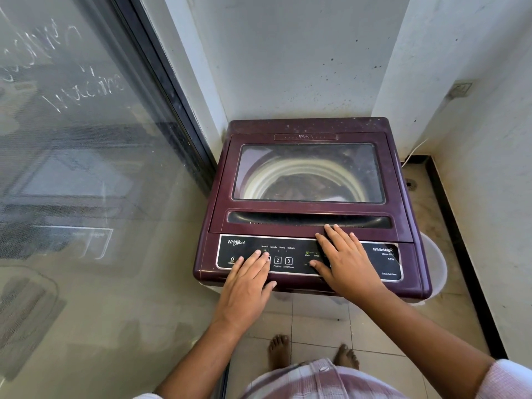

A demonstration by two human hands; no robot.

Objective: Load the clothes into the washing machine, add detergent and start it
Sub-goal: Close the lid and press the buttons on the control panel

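1. Grey walls (302, 53) box in the washing machine (408, 226) at the far corner. Its lid (305, 208) is down, and clothes (302, 185) show dimly through the window.
2. My left hand (247, 283) lies flat on the control panel (299, 254), fingers straight and together, tips over the key left of "2".
3. My right hand (345, 263) rests with fingers spread across the panel and the lid's near edge, holding nothing.
4. Best, I judge, to press with one fingertip only, then the Start/Pause key (288, 260), with the right palm lifted off the panel.
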